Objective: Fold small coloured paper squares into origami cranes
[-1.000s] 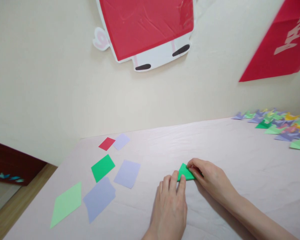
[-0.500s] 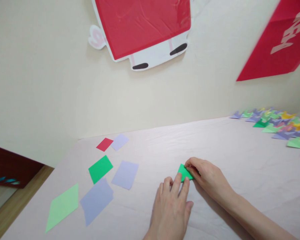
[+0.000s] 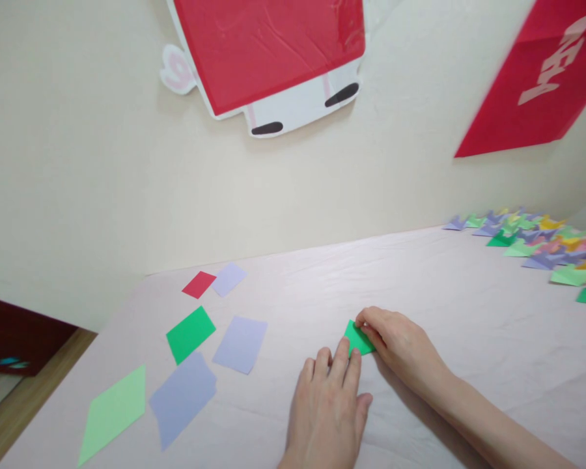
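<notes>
A small folded piece of green paper lies on the pale cloth-like table surface in front of me. My left hand rests flat with its fingers stretched out, fingertips touching the paper's near left edge. Thumb and fingers of my right hand are pinched together at the paper's right edge, covering part of it. The finer folds of the paper cannot be made out.
Flat paper sheets lie at the left: red, green, light green and several lilac ones. Many folded paper pieces stand at the far right. The wall bounds the table's back.
The whole view has shifted slightly, moving the scene a little to the left. Both hands stay at the green paper, the left fingertips slightly lower on it.
</notes>
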### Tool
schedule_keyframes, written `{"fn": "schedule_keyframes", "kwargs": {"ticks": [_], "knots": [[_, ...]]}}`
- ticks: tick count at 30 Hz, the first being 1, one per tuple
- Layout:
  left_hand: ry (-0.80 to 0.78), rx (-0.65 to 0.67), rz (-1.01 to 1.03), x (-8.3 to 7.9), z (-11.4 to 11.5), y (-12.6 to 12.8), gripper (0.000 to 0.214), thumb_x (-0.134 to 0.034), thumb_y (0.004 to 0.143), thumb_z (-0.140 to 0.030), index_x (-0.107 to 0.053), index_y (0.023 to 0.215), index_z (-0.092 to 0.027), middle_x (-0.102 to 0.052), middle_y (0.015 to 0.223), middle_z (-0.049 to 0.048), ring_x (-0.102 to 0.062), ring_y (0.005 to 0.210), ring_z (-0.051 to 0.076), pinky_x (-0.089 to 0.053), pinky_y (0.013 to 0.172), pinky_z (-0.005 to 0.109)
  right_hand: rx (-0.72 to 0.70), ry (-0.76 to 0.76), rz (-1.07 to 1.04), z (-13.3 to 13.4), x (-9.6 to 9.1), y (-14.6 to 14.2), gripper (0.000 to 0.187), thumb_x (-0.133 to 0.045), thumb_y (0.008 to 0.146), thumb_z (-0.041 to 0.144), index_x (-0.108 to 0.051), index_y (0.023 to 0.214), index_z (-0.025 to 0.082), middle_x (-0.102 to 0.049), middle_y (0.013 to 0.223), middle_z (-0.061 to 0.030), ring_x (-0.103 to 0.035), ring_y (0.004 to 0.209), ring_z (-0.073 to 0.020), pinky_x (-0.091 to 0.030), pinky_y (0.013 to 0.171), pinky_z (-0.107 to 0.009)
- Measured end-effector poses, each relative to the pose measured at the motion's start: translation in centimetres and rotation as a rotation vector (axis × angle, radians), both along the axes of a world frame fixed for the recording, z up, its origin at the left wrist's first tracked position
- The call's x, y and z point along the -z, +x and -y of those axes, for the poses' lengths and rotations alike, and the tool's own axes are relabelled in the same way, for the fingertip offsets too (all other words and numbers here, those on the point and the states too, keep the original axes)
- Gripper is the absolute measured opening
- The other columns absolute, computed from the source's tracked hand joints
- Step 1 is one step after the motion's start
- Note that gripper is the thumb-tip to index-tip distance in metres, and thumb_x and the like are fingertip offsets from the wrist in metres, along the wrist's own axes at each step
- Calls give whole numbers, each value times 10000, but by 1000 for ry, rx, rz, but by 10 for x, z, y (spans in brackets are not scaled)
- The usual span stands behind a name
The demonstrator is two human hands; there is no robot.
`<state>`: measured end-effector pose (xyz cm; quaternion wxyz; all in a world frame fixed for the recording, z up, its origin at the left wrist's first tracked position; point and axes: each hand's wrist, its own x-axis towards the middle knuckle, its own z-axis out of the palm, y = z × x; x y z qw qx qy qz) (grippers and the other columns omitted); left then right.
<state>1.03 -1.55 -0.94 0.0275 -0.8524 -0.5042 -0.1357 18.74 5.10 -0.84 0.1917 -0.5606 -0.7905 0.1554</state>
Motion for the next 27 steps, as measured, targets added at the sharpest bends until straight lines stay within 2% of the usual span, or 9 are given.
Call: {"fn": "schedule_keyframes", "kwargs": {"ticks": [9,13,17,23,27], "knots": [[159,-151,13,17,9,-8,344,-637,858,-395,-667,1150,-216,-649,1256,50,-554,1060,282,-468,841,433,7,29,36,2,-1,-3,194,-413,918,118,-580,886,210,-661,838,-27,-609,788,-195,-401,716,-296],[182,-167,0,15,10,-7,310,-637,852,-360,-682,1114,-201,-669,1215,61,-563,1066,284,-466,853,440,18,53,46,7,-5,-8,45,-532,880,216,-569,905,211,-643,871,-31,-593,819,-210,-388,751,-316],[241,-115,-53,10,8,-3,324,-610,875,-333,-680,1135,-152,-655,1257,66,-569,1098,266,-481,880,412,75,103,81,16,-11,-17,178,-640,782,298,-563,910,201,-638,935,-61,-578,881,-249,-362,784,-356],[221,-28,-122,13,6,1,347,-504,941,-272,-628,1237,-138,-621,1316,68,-576,1148,256,-482,939,415,103,97,37,21,-12,-20,164,-612,786,271,-554,922,200,-623,965,-69,-547,918,-258,-334,800,-366],[173,-26,-105,12,5,0,326,-537,929,-285,-652,1195,-137,-654,1267,66,-590,1136,261,-484,959,429,99,62,-35,21,-10,-16,184,-578,782,193,-558,966,194,-614,1005,-74,-527,952,-260,-327,816,-370]]}}
